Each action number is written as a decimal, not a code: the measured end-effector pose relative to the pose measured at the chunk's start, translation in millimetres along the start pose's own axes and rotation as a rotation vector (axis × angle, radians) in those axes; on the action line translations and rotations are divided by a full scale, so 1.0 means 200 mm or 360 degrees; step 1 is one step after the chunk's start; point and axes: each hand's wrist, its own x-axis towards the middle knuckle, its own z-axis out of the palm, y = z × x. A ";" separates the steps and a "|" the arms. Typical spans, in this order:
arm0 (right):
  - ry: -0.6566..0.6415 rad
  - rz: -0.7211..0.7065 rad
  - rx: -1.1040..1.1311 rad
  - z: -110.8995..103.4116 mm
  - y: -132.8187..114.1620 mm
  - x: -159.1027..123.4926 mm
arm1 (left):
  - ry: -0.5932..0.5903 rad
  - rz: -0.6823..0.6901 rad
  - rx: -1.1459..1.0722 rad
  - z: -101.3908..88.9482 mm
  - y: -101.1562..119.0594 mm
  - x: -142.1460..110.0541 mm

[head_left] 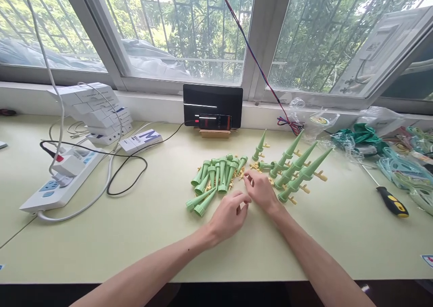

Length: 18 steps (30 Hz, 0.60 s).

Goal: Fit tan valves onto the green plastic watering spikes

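My left hand point(230, 214) rests low over the table, fingers loosely curled with a gap between thumb and index finger; nothing shows in it. Beyond it, my right hand point(261, 190) has its fingertips drawn together at a small yellow valve point(241, 176). Left of my hands lies a pile of loose green plant watering spikes point(212, 174), two of them point(204, 203) nearest me. On the right, several green spikes stacked into one another point(304, 174) point up, with yellow valves sticking out. A shorter stack point(260, 148) stands behind.
A phone point(216, 121) leans on a small stand before a dark screen point(213, 99). At left are a power strip point(64, 180), cables and stacked white boxes point(98, 111). To the right lie a screwdriver point(391, 202) and plastic-wrapped coils point(399, 167).
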 end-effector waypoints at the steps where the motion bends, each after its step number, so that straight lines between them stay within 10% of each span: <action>1: 0.0012 0.0006 -0.0001 0.00 0.00 0.00 | -0.0009 -0.0003 -0.0014 0.00 0.00 0.00; 18: 0.0120 -0.0033 -0.0054 0.04 0.06 0.05 | -0.0032 -0.0031 -0.0026 0.00 0.00 -0.01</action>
